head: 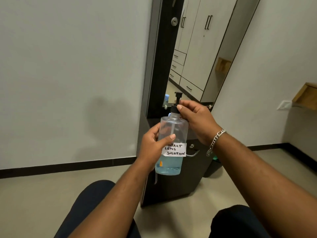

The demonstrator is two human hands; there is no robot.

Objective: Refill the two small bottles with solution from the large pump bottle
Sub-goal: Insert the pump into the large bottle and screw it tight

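Item: large pump bottle (172, 145), clear plastic, held upright in the air in front of a dark cabinet (180, 182); pale blue solution (169, 166) filled only its lowest part; a white handwritten label (175, 149) read "LENS SOLUTION", with the upper word partly covered; black pump head (177, 97) stood raised above a black collar (175, 109); the left hand (152, 145) gripped the body, fingers curled behind it and thumb pressed across the front above the label; the right hand (195, 117) pinched the collar, thumb at the front, the other fingers curled round the far side; a silver chain bracelet (215, 141) hung on the right wrist; behind, a tall mirror (193, 54) in a dark frame reflected wardrobe doors and drawers; a small blue-capped bottle (166, 98) showed at the mirror's foot, whether real or reflected could not be told; grey wall to the left; wooden shelf (305, 95) at far right; dark-trousered knees below
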